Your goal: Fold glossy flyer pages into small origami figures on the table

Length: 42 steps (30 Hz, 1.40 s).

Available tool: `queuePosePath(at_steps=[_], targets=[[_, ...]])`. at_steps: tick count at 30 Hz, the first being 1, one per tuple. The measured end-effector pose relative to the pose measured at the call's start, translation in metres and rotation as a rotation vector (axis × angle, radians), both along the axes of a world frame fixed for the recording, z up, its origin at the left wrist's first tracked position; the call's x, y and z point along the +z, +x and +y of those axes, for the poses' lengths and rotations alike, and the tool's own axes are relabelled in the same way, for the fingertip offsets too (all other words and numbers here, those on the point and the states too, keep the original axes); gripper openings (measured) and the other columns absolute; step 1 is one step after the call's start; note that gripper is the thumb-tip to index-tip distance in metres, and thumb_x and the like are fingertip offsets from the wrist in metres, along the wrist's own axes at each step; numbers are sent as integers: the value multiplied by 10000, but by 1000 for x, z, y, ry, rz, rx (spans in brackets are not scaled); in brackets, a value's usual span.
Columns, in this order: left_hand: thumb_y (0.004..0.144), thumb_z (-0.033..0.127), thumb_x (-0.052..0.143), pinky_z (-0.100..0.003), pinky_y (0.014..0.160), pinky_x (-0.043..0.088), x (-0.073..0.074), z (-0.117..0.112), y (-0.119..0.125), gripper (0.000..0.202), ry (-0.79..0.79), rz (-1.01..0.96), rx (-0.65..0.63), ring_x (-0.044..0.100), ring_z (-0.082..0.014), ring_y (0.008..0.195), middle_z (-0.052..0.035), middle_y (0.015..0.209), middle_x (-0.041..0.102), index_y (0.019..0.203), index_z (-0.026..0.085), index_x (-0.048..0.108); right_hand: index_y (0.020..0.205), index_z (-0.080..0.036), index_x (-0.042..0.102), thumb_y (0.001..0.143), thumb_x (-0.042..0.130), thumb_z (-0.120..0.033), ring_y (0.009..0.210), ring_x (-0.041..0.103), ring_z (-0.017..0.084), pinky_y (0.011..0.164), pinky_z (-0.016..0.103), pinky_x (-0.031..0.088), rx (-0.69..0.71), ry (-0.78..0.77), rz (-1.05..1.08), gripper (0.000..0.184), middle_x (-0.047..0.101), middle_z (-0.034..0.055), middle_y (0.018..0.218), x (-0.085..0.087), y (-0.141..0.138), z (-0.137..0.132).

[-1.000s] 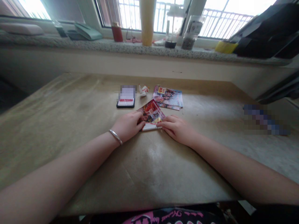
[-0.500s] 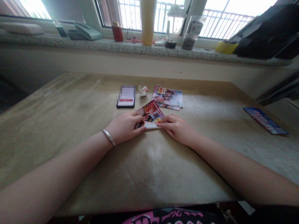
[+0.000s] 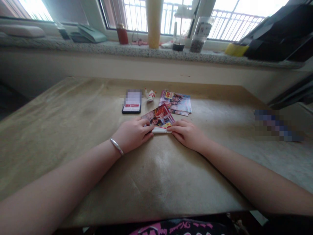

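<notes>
A colourful printed flyer (image 3: 160, 115) lies on the table in front of me, its near edge folded over into a narrow white strip. My left hand (image 3: 134, 132) has its thumb and fingers closed on the left end of that fold. At the right end, my right hand (image 3: 186, 133) grips the fold between thumb and fingers. Parts of the flyer's lower corners are hidden under my fingers. Just beyond it is a stack of similar flyers (image 3: 178, 101), which the held flyer's far corner meets or overlaps. A crumpled paper piece (image 3: 150, 95) sits left of the stack.
Left of the crumpled paper lies a phone (image 3: 131, 108), its screen partly blurred. A blurred blue strip (image 3: 278, 125) is at the table's right side. Along the back, the stone windowsill (image 3: 137, 49) holds a red-brown jar (image 3: 122, 35), a tall yellow cylinder (image 3: 154, 26) and clear containers.
The near edge of the flyer now shows a straighter white fold. Both hands have shifted slightly, the left one a little to the right, still holding the fold.
</notes>
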<state>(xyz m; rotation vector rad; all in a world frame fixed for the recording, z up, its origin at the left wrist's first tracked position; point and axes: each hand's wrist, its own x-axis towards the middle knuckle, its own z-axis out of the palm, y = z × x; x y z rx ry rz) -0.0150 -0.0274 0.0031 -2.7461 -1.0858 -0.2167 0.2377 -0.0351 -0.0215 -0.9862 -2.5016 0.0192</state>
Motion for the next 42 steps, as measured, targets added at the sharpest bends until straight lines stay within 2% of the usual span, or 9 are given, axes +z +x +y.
queuePosePath(at_steps=[8, 16, 23, 27, 34, 38, 42], targets=[[939, 384, 409, -343, 699, 495, 1, -5, 5, 349, 52, 65, 32, 590, -265, 952, -108, 1031, 624, 1082, 216, 678, 1044, -196, 708, 899, 501, -174, 880, 581, 187, 794, 342, 496, -3, -9, 31, 254, 662, 90, 984, -1, 0, 1], [938, 376, 406, -329, 705, 486, 0, -5, 7, 350, 64, 28, 45, 590, -251, 936, -106, 1000, 629, 1084, 198, 669, 1063, -194, 708, 898, 499, -176, 879, 578, 196, 784, 348, 493, -7, -4, 16, 266, 657, 100, 972, -2, 0, 1], [941, 354, 397, -339, 710, 494, 1, -6, 9, 349, 78, 44, 33, 590, -253, 939, -110, 1025, 625, 1071, 179, 669, 1108, -188, 688, 907, 481, -176, 874, 556, 198, 793, 338, 476, -12, 23, -70, 288, 657, 91, 961, 1, 0, 0], [934, 325, 409, -348, 696, 493, 2, -7, 11, 330, 89, 78, 13, 590, -254, 908, -107, 972, 637, 1061, 158, 664, 1143, -207, 672, 908, 473, -169, 868, 547, 198, 772, 334, 469, -18, 24, -90, 310, 650, 94, 975, 2, -1, -1], [912, 314, 469, -295, 588, 444, 3, -8, 9, 278, 90, 81, 23, 588, -242, 851, -95, 949, 622, 1136, 260, 624, 1154, -216, 671, 904, 478, -167, 875, 548, 200, 777, 340, 471, -17, 16, -97, 320, 636, 102, 978, 2, -1, -1], [923, 318, 447, -328, 640, 471, 2, -8, 10, 280, 82, 71, 8, 588, -256, 879, -97, 963, 619, 1121, 249, 633, 1164, -218, 670, 905, 475, -168, 878, 543, 201, 781, 338, 474, -20, 23, -114, 328, 634, 99, 984, 2, -1, -1], [930, 278, 432, -374, 805, 487, -2, -7, 12, 298, 88, 49, -48, 575, -254, 954, -120, 1012, 622, 1114, 156, 633, 1157, -209, 675, 902, 477, -162, 882, 545, 201, 791, 344, 477, -19, 24, -106, 326, 633, 102, 979, 1, -1, -1]])
